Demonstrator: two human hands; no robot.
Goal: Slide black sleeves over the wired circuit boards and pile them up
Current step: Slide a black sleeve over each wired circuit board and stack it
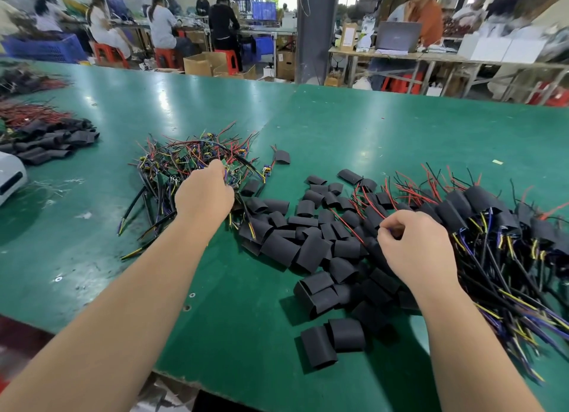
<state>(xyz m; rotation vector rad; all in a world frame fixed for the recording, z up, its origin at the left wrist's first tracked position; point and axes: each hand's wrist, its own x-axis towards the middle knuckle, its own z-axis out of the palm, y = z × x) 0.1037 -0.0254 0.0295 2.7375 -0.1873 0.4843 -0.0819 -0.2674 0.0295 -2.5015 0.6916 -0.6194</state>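
Gripping one board tangle, left hand; right hand over many sleeves.

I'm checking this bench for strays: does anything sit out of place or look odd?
One sleeved board lies alone on the green table, beyond the loose sleeves, far from the finished pile at the right. Thin wire scraps litter the table at the left. Nothing looks damaged.

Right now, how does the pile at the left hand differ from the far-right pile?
The left pile shows bare green boards; the right pile has boards in black sleeves. The left hand is at the left pile, not the right pile. Both have coloured wires.
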